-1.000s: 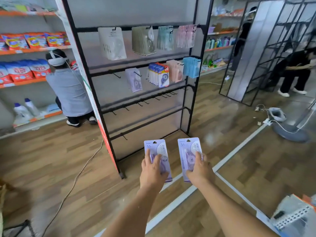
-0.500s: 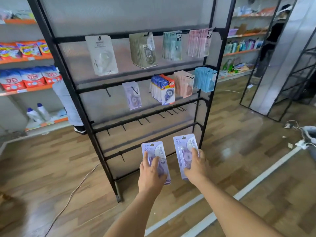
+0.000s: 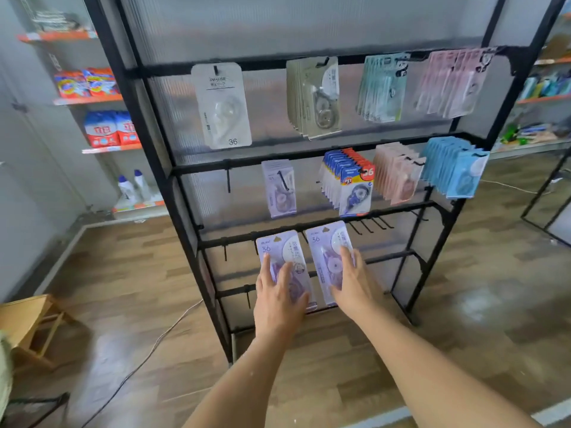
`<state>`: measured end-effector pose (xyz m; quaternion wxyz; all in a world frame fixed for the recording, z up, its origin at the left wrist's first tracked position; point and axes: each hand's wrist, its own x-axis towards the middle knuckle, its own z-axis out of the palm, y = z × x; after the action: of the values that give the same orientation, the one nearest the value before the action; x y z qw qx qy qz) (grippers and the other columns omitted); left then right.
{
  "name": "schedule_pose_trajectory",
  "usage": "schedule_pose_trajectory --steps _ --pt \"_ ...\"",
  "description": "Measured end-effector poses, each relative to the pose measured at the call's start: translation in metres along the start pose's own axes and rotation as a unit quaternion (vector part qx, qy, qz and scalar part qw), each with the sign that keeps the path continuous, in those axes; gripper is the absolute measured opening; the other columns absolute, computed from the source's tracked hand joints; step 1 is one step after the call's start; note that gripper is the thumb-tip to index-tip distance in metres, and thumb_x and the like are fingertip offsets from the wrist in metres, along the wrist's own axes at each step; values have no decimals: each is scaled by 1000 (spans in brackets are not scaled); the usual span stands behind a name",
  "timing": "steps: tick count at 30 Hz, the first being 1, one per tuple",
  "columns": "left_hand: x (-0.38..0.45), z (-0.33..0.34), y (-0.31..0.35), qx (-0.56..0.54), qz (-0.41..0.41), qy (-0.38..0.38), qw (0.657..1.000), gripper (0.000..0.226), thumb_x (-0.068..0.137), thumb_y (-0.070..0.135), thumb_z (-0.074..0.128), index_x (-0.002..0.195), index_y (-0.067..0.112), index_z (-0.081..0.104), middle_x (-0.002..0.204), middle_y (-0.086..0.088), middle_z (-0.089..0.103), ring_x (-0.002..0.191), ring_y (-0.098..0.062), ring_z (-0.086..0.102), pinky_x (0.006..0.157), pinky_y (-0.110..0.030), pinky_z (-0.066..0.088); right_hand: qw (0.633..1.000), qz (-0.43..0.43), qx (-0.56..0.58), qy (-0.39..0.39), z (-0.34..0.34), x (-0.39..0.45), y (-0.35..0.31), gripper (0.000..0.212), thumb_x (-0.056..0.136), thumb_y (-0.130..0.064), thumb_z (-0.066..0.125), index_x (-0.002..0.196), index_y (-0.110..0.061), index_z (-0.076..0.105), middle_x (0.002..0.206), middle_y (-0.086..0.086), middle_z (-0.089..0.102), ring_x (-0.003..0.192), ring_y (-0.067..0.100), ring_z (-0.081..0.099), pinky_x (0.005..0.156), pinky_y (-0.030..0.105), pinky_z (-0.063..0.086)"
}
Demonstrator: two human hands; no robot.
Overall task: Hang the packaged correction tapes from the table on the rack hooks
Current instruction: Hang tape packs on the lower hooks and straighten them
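My left hand (image 3: 279, 296) grips a purple packaged correction tape (image 3: 282, 253) by its lower part. My right hand (image 3: 352, 281) holds a second purple packaged correction tape (image 3: 326, 247) the same way. Both packs stand upright in front of the black rack (image 3: 148, 131), level with its third bar. A matching purple pack (image 3: 279, 188) hangs on a hook of the second bar. To its left a bare hook (image 3: 228, 180) sticks out. Several bare hooks (image 3: 370, 225) line the third bar.
Packs in white (image 3: 221, 105), beige, green, pink, blue-and-red (image 3: 349, 180) and light blue (image 3: 454, 166) fill other hooks. A wooden stool (image 3: 27, 322) stands at the left, a cable (image 3: 148, 350) runs over the wood floor, and store shelves with goods stand behind.
I have come closer to the rack, which now fills the view. Both hands have carried their packs up in front of the third bar.
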<state>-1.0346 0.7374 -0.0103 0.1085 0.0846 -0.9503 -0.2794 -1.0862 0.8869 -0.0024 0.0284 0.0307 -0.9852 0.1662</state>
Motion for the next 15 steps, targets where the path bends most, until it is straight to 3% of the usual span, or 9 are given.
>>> schedule_pose_trajectory --steps 6,15 --pt "75 -9 -20 10 0 38 999 68 89 48 62 147 34 29 162 4 -12 148 -19 5 92 -33 50 998 -63 -8 19 9 69 -44 85 90 -26 63 151 -28 5 150 6 17 116 28 49 73 30 43" --pt "135 -6 -39 15 3 51 999 69 89 51 61 148 32 32 163 1 -7 147 -22 10 84 -38 55 996 -82 -2 25 23 133 -71 88 90 -28 64 152 -30 3 150 10 16 122 28 45 81 32 48"
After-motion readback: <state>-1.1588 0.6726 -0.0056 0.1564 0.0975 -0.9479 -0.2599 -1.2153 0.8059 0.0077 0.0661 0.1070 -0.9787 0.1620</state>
